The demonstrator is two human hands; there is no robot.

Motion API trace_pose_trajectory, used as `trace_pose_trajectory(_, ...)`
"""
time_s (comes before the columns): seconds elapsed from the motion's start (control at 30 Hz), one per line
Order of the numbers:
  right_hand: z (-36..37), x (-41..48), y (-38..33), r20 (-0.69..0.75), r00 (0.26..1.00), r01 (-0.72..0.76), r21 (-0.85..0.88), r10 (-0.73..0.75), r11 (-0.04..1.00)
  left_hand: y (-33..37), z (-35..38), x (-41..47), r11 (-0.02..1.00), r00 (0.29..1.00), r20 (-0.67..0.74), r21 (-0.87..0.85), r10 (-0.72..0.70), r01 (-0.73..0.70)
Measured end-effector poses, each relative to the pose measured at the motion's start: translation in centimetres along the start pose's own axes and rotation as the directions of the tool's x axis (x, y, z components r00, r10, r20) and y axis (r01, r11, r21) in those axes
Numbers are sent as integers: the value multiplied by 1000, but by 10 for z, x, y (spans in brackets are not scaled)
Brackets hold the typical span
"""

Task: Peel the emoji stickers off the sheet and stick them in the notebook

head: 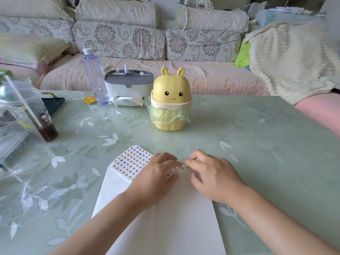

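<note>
One wide-angle camera, worn on the person's head, looks forward and down from close above the near edge of a green table point(248, 129); the notebook point(165, 227) lies nearest the lens, a floral sofa point(119, 39) farthest.

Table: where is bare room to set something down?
Bare: the right side of the table, between the rabbit bin and the far right edge; also the strip between the bin and the sticker sheet. Crowded: the left, with plastic cup, bottle and tissue box.

A yellow rabbit bin point(171, 100), tissue box point(127, 87), clear bottle point(94, 78) and lidded cup point(27, 115) stand on the green table point(257, 135).
</note>
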State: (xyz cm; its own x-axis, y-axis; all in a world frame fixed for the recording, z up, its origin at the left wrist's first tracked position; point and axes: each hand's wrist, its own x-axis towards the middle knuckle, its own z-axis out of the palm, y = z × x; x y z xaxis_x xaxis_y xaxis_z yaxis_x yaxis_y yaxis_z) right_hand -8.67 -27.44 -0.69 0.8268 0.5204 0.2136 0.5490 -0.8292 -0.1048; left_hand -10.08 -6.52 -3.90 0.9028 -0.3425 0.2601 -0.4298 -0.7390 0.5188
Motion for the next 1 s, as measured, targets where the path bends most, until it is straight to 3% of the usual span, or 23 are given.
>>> trace_pose_trajectory(0.1, 2, 10, -19, 74, 996, 37, 116, -46, 993, -5, -18, -3, 997, 984, -177, -68, -31, 19)
trace_pose_trajectory(0.17, 4, 17, -31, 93, 991, 82, 185, -101, 979, -15, -34, -9, 997, 976, -202, -17, -81, 79)
trace_pose_trajectory(0.23, 9, 23, -41, 121, 977, 146, 222, -176, 964, -26, -49, -20, 993, 987, -142, 83, -76, 88)
trace_pose_trajectory(0.33, 16, 31, -52, 140, 955, 221, 247, -261, 944, -41, -62, -42, 989, 996, 80, 144, -40, 28)
trace_pose_trajectory(0.43, 20, 37, -55, 107, 953, 251, 244, -283, 937, -50, -62, -59, 986, 981, 189, 164, -40, 9)
trace_pose_trajectory(0.7, 25, 38, -67, -187, 934, 339, 195, -305, 920, -55, -59, -63, 997, 997, 0, 8, -74, 74)
trace_pose_trajectory(0.8, 26, 41, -69, -319, 916, 302, 150, -243, 941, -42, -65, -60, 963, 967, -116, -169, -229, 208)
trace_pose_trajectory(0.87, 27, 43, -70, -382, 903, 268, 138, -198, 953, -28, -70, -56, 899, 892, -188, -240, -412, 365)
trace_pose_trajectory(0.93, 28, 44, -72, -424, 888, 243, 108, -176, 964, -18, -76, -53, 792, 789, -161, -292, -593, 536)
trace_pose_trajectory(1.0, 30, 46, -73, -464, 869, 228, 69, -171, 971, -12, -81, -52, 684, 721, -30, -344, -692, 643)
